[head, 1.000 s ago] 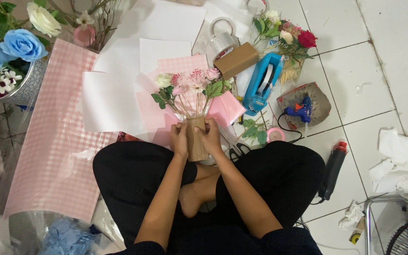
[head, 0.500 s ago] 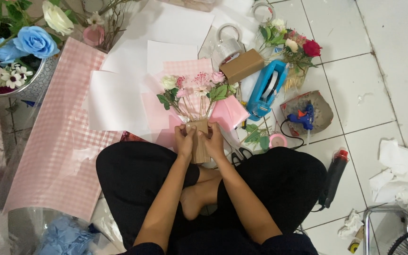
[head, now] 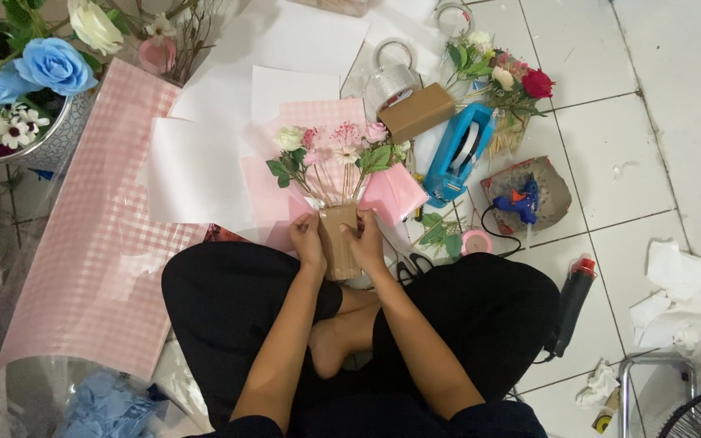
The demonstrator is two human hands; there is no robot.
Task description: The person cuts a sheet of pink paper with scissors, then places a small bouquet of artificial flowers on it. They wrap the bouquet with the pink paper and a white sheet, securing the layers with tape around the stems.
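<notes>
A small bunch of flowers (head: 336, 152) stands in a brown paper wrap (head: 341, 237) just past my crossed legs. My left hand (head: 308, 241) presses the wrap's left side and my right hand (head: 367, 240) grips its right side, so both hands enclose it. The blooms, white and pink with green leaves, fan out over pink paper sheets (head: 391, 193) and white paper sheets (head: 192, 166) on the floor.
A pink checked wrapping sheet (head: 99, 243) lies at left by a bowl of blue and white flowers (head: 30, 77). At right are a blue tape dispenser (head: 464, 150), a brown box (head: 417, 112), a glue gun (head: 521, 203), scissors (head: 411, 261), a black gas lighter (head: 569, 304), a red-rose bunch (head: 513, 81) and crumpled tissue (head: 675, 296).
Both hands stay on the brown wrap with only slight finger shifts. The view has drifted a little, so the things on the floor sit slightly lower in the picture.
</notes>
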